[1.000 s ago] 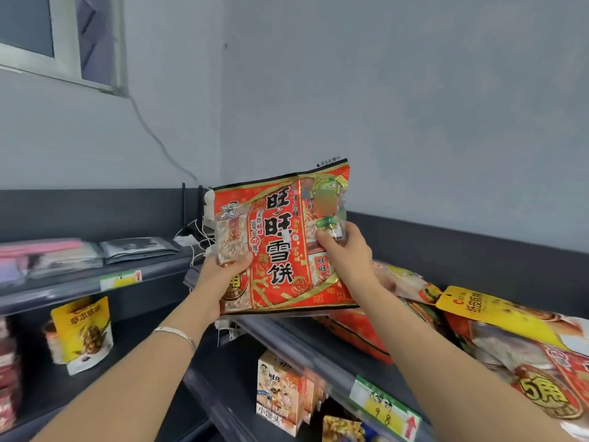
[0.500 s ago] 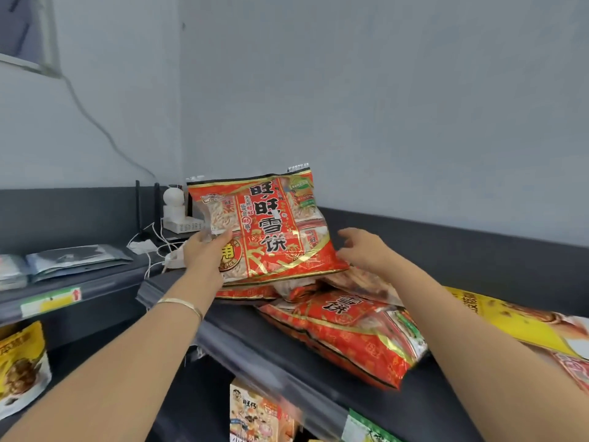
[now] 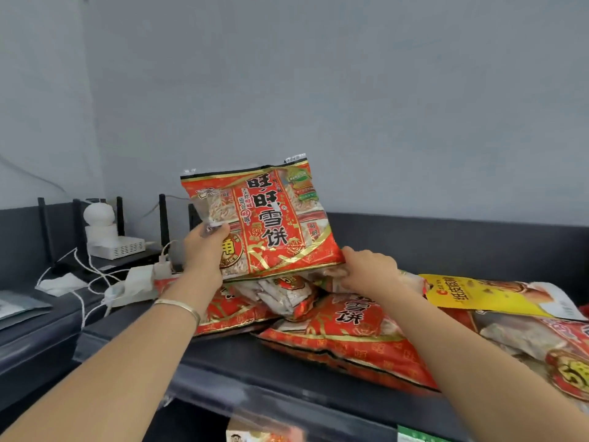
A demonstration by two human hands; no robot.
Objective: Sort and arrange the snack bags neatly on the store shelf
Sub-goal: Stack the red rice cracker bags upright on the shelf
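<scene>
The held red bag (image 3: 264,218) hides part of the pile (image 3: 280,295) beneath. The right edge cuts off a snack bag (image 3: 561,355); the box (image 3: 255,437) below is blurred.

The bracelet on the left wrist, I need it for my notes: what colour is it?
Silvery, a thin metallic band, seen in the head view.

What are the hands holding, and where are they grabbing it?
The left hand grips a red rice cracker bag by its left edge, holding it upright. The right hand is at its bottom right corner, but whether it grips cannot be told.
</scene>
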